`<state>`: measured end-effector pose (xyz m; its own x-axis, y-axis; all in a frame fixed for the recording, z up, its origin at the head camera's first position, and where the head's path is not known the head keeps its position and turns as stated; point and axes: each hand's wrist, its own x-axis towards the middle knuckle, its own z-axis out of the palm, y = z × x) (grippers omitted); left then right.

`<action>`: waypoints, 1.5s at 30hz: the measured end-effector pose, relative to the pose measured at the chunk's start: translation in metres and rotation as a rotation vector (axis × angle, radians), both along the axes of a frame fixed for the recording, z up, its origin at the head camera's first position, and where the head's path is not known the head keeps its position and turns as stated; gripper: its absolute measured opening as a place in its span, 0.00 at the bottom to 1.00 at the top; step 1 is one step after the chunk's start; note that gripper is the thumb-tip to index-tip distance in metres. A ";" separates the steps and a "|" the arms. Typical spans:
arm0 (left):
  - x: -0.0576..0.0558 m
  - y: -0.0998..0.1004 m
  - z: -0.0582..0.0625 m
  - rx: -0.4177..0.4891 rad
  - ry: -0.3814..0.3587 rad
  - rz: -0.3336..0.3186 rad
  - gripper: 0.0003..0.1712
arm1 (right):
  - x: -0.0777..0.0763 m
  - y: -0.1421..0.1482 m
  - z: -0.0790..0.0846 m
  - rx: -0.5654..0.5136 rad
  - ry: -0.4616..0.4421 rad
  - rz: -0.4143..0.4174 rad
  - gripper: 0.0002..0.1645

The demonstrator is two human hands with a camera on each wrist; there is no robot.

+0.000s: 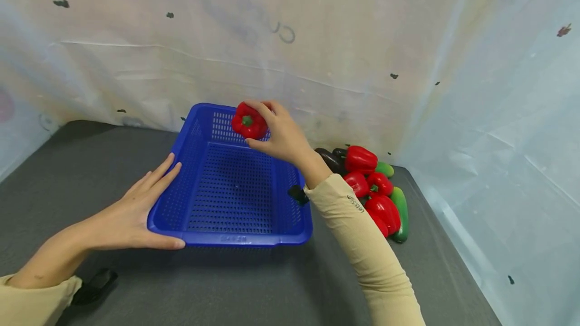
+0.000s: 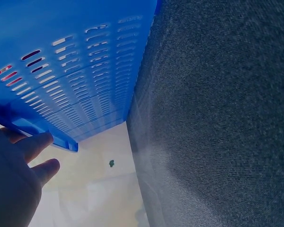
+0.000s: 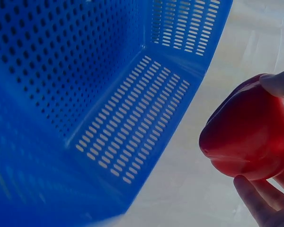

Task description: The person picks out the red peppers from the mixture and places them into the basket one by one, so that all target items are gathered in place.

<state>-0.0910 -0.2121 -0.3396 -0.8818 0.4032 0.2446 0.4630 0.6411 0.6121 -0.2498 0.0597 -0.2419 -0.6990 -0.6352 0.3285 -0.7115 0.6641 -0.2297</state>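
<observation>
A blue perforated plastic basket (image 1: 235, 239) stands on the dark grey table in the head view. My left hand (image 1: 136, 210) rests at its near-left corner, fingers straight and spread along the left rim, thumb lying by the front rim. In the left wrist view, the fingers (image 2: 38, 144) reach over the rim beside the slotted wall. Above the basket's far-right part, my right hand (image 1: 285, 132) holds a red bell pepper (image 1: 246, 122) between thumb and fingers, its green stem facing me. The right wrist view shows this pepper (image 3: 248, 132) apart from the basket wall.
Right of the basket lies a pile of red bell peppers (image 1: 382, 213), dark eggplants (image 1: 330, 160) and green cucumbers (image 1: 400, 210), partly behind my right forearm. Pale plastic sheeting (image 1: 317, 24) hangs behind the table and along its right side.
</observation>
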 end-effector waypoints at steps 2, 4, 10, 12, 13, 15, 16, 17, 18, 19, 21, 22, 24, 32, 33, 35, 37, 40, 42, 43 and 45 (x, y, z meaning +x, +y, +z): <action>0.000 0.000 -0.001 -0.001 0.005 -0.003 0.77 | -0.001 -0.004 -0.003 -0.004 -0.031 -0.009 0.44; 0.000 0.000 -0.001 -0.001 0.009 -0.010 0.77 | -0.003 -0.008 -0.005 -0.008 -0.068 -0.014 0.44; 0.001 0.000 0.000 0.026 -0.020 -0.007 0.76 | -0.005 -0.019 -0.016 0.005 -0.153 -0.035 0.45; 0.001 0.001 0.001 0.029 -0.025 -0.010 0.76 | -0.006 -0.022 -0.019 0.009 -0.175 -0.042 0.45; 0.001 0.001 0.001 0.030 -0.025 -0.010 0.76 | -0.007 -0.023 -0.020 0.014 -0.183 -0.046 0.45; 0.001 0.001 0.001 0.032 -0.023 -0.011 0.76 | -0.008 -0.026 -0.023 0.021 -0.197 -0.053 0.45; 0.001 0.001 0.001 0.031 -0.020 -0.012 0.76 | -0.009 -0.027 -0.024 0.025 -0.204 -0.057 0.46; 0.001 0.001 0.001 0.033 -0.020 -0.009 0.76 | -0.009 -0.029 -0.025 0.029 -0.208 -0.061 0.46; 0.001 0.001 0.001 0.032 -0.019 -0.010 0.76 | -0.010 -0.030 -0.026 0.034 -0.213 -0.065 0.46; 0.000 0.000 0.001 0.032 -0.019 -0.012 0.76 | -0.011 -0.031 -0.027 0.039 -0.218 -0.069 0.46; 0.001 0.000 0.001 0.030 -0.022 -0.015 0.76 | -0.012 -0.033 -0.028 0.044 -0.227 -0.071 0.46; 0.000 0.000 0.001 0.027 -0.022 -0.018 0.76 | -0.012 -0.034 -0.030 0.045 -0.234 -0.070 0.46; 0.001 0.000 0.001 0.027 -0.026 -0.016 0.77 | -0.014 -0.037 -0.033 0.051 -0.249 -0.067 0.46; 0.001 0.001 0.001 0.027 -0.018 -0.004 0.76 | -0.020 -0.050 -0.046 0.071 -0.276 -0.057 0.45; 0.001 0.001 0.001 0.028 -0.020 -0.004 0.75 | -0.020 -0.051 -0.048 0.074 -0.283 -0.057 0.45; 0.001 0.002 0.001 0.034 -0.033 0.004 0.75 | -0.020 -0.054 -0.051 0.085 -0.294 -0.059 0.45; 0.002 0.002 0.002 0.037 -0.040 0.006 0.75 | -0.021 -0.056 -0.053 0.098 -0.304 -0.064 0.46; 0.002 0.002 0.002 0.039 -0.042 0.008 0.75 | -0.022 -0.059 -0.056 0.111 -0.317 -0.070 0.46; 0.002 0.002 0.001 0.036 -0.038 0.004 0.75 | -0.024 -0.060 -0.058 0.113 -0.329 -0.077 0.46; 0.001 0.001 0.001 0.038 -0.034 0.004 0.75 | -0.024 -0.061 -0.059 0.114 -0.333 -0.081 0.45; 0.001 0.001 0.001 0.035 -0.028 -0.009 0.75 | -0.025 -0.062 -0.061 0.117 -0.342 -0.095 0.45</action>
<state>-0.0902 -0.2110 -0.3388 -0.8848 0.4030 0.2341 0.4511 0.6145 0.6472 -0.2751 -0.0020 -0.3025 -0.8135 -0.5816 -0.0053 -0.5405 0.7593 -0.3625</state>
